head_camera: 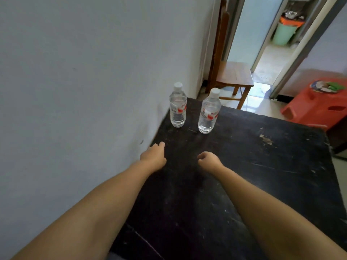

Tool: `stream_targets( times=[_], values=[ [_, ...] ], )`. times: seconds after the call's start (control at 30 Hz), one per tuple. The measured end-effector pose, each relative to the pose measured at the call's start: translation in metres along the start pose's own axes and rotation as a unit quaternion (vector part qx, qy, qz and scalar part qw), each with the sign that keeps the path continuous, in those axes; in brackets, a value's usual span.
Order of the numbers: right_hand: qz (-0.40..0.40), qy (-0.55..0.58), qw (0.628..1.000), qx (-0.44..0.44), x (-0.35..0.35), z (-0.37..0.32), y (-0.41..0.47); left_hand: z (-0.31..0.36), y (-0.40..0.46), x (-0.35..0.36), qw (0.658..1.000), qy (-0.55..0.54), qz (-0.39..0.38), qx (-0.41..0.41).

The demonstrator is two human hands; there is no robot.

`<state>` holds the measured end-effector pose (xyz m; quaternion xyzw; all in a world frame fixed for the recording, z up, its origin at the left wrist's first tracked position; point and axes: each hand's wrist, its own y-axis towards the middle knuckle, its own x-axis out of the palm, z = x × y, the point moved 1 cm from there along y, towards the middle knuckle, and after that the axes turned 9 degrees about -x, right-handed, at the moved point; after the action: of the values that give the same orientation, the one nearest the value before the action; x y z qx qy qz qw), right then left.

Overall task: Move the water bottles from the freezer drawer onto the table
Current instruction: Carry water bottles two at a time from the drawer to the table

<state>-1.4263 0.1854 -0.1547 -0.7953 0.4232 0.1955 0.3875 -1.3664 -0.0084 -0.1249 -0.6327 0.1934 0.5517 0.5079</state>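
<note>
Both empty, my left hand (153, 156) relaxed and right hand (208, 160) loosely curled, I'd grip each full, likely slippery bottle (177, 107) mid-body on the table (262, 166).

2x bottles (177, 107) (208, 112) w/ white caps, 1x table (262, 166), 1x chair (231, 76), 1x red stool (319, 107), 1x green bin (284, 32), 2x hands (153, 156) (209, 161).

One head-worn view (wide-angle) looks forward and down over the black table (262, 166), close above it.
</note>
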Motion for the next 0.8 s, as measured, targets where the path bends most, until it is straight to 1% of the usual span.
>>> stream_targets(
  times=[0.07,0.17,0.27,0.37,0.43,0.5,0.57,0.63,0.73,0.8],
  values=[
    [-0.029,-0.043,0.998,-0.024,0.022,-0.011,-0.023,-0.020,-0.026,0.013,1.000,-0.008,0.002,-0.019],
    [-0.077,-0.106,0.989,-0.064,0.067,-0.025,-0.065,-0.059,-0.075,0.034,0.997,-0.052,-0.020,-0.054],
    [-0.103,-0.164,0.976,-0.104,0.111,-0.038,-0.108,-0.103,-0.126,0.059,0.993,-0.092,-0.044,-0.063],
    [-0.135,-0.219,0.956,-0.141,0.146,-0.048,-0.143,-0.140,-0.174,0.080,0.986,-0.133,-0.058,-0.078],
    [-0.144,-0.251,0.943,-0.164,0.158,-0.051,-0.151,-0.149,-0.195,0.084,0.983,-0.152,-0.055,-0.084],
    [-0.170,-0.279,0.926,-0.189,0.178,-0.056,-0.163,-0.167,-0.222,0.093,0.978,-0.173,-0.059,-0.102],
    [-0.218,-0.321,0.895,-0.221,0.204,-0.066,-0.179,-0.188,-0.254,0.106,0.968,-0.197,-0.061,-0.142],
    [-0.262,-0.369,0.852,-0.262,0.225,-0.075,-0.190,-0.204,-0.278,0.118,0.955,-0.219,-0.056,-0.189],
    [-0.286,-0.412,0.801,-0.327,0.253,-0.085,-0.206,-0.223,-0.318,0.135,0.920,-0.269,-0.047,-0.280],
    [-0.303,-0.426,0.766,-0.373,0.265,-0.091,-0.222,-0.230,-0.347,0.149,0.889,-0.307,-0.031,-0.340]
  ],
)
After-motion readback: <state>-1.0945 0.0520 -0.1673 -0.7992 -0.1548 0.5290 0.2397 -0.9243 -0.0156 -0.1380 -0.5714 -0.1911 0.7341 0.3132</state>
